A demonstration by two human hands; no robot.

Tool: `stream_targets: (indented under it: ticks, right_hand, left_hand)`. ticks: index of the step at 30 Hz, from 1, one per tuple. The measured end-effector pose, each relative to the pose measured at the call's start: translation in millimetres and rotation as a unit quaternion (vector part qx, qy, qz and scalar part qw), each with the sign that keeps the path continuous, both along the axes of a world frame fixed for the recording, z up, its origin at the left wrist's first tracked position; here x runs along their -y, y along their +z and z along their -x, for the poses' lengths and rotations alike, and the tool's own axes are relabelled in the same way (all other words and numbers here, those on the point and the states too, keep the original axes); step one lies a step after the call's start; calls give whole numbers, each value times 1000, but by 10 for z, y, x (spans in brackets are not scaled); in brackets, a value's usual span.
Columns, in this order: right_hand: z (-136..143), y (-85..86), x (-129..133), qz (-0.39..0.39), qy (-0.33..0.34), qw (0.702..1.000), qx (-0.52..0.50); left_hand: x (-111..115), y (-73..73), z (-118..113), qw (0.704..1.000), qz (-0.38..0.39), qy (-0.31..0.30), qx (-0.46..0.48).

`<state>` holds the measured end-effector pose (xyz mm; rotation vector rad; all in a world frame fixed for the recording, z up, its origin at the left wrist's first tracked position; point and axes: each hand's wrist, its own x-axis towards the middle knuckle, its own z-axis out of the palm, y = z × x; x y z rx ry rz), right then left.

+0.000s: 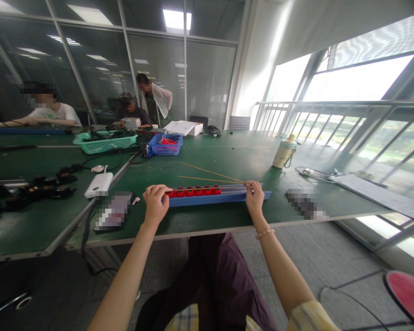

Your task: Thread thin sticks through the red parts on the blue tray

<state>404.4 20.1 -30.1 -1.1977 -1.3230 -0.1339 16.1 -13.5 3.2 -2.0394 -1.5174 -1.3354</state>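
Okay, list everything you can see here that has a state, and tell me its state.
Blue rail: lying flat, lengthwise
Red blocks: lined up along the rail
Thin sticks: spread apart, meeting at the right hand
Right hand: apparently pinching the sticks
Left hand: on the rail's left end
Bottle: upright, capped
Green basket: upright, loaded
White device: lying flat

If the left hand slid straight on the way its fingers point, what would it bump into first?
Most likely the row of red pieces along the blue strip: the left hand points that way, with the row's end right by its fingers. Whether they already touch is unclear.
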Motion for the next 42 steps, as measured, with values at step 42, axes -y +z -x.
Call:
stream_targets:
  ticks: [42]
  right_hand:
    - [102,29,9,10,73,995,65]
  left_hand:
    - [-13,-15,11,999,-23,41,11]
